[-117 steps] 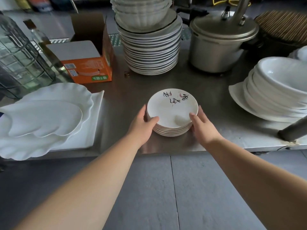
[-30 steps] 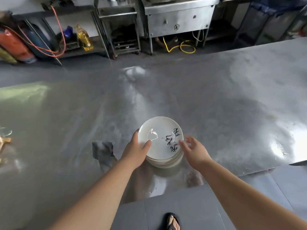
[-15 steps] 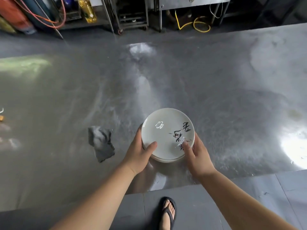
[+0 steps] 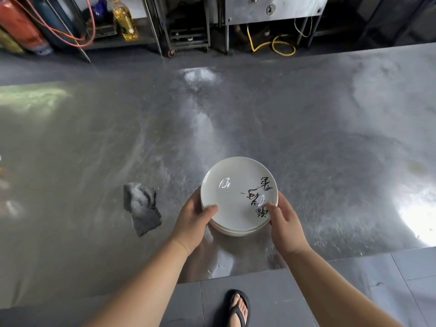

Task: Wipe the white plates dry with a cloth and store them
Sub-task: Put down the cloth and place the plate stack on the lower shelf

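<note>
- Steel table (image 4: pixel 306 138) carries the stack of white plates (image 4: pixel 236 232) close to its near edge, where both arms reach it easily.
- The left hand (image 4: pixel 192 219) grips the left rim, thumb on the top plate (image 4: pixel 231 199), probably to keep the stack steady.
- The right hand (image 4: pixel 284 223) holds the right rim with loosely bent fingers, its fingertips on the top plate, perhaps ready to lift it.
- The grey cloth (image 4: pixel 142 212) lies crumpled just left of the stack, untouched and within reach for wiping.
</note>
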Demonstrator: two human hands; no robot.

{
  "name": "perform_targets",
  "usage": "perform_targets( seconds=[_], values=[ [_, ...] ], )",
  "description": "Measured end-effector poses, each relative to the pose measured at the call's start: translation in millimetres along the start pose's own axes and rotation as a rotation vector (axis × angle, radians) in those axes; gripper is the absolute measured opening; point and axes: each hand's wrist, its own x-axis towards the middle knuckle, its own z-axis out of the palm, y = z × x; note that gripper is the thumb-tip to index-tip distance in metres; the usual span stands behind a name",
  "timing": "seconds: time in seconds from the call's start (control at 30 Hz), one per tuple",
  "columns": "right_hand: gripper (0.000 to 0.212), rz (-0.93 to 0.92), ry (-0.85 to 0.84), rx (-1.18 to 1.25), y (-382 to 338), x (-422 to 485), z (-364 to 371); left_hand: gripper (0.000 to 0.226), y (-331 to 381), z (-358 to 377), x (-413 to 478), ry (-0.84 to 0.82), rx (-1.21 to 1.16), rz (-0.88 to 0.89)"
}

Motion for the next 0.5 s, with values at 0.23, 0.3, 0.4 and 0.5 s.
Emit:
perform_targets(
  seconds=[0.23, 0.3, 0.4, 0.5],
  values=[
    [0.050, -0.008, 0.065, 0.082, 8.9, -22.1, 16.8, 0.051, -6.1, -7.2, -19.1, -0.003, -0.106, 0.047],
    [0.050, -0.020, 0.073, 0.082, 6.9, -36.4, 24.2, 0.053, -6.5, -14.5, -34.0, 0.014, -0.133, 0.047],
    [0.053, -0.019, 0.060, 0.075, -0.4, -63.3, 37.8, 0.054, -6.9, -30.5, -63.0, 0.028, -0.172, 0.048],
    [0.054, -0.034, 0.016, 0.091, -7.5, -100.6, 55.6, 0.059, -6.7, -57.3, -101.5, 0.038, -0.201, 0.040]
  ],
)
